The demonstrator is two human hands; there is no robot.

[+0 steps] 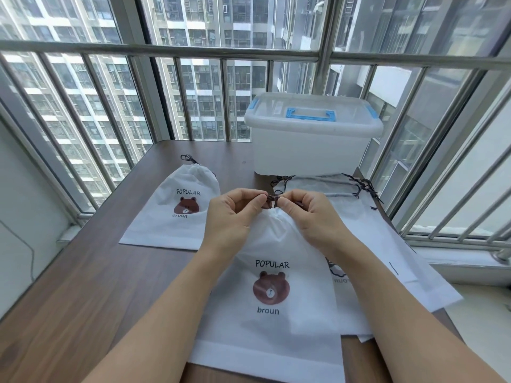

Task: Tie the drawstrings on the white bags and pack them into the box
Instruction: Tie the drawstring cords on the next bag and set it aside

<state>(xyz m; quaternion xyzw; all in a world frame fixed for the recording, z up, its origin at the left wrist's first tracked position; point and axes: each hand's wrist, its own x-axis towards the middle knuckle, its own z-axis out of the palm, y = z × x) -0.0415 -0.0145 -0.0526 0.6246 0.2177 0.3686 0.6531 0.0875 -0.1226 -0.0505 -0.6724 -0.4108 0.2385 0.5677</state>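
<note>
A white drawstring bag (271, 322) with a brown bear print and the words POPULAR and broun lies flat in front of me. Its mouth is gathered, and the dark drawstring (272, 201) sits bunched at the top. My left hand (235, 214) and my right hand (312, 217) both pinch that drawstring from either side, fingertips nearly touching. A second bear bag (177, 214) with its mouth drawn shut lies to the left. A pile of untied white bags (367, 230) lies to the right. The translucent box (312, 134) with blue handle and clips stands behind, lid on.
Everything rests on a dark wooden table (91, 286) set against a window with a metal railing (166, 51). The table's left edge runs along a white wall. A white sill (470, 261) lies to the right of the bag pile.
</note>
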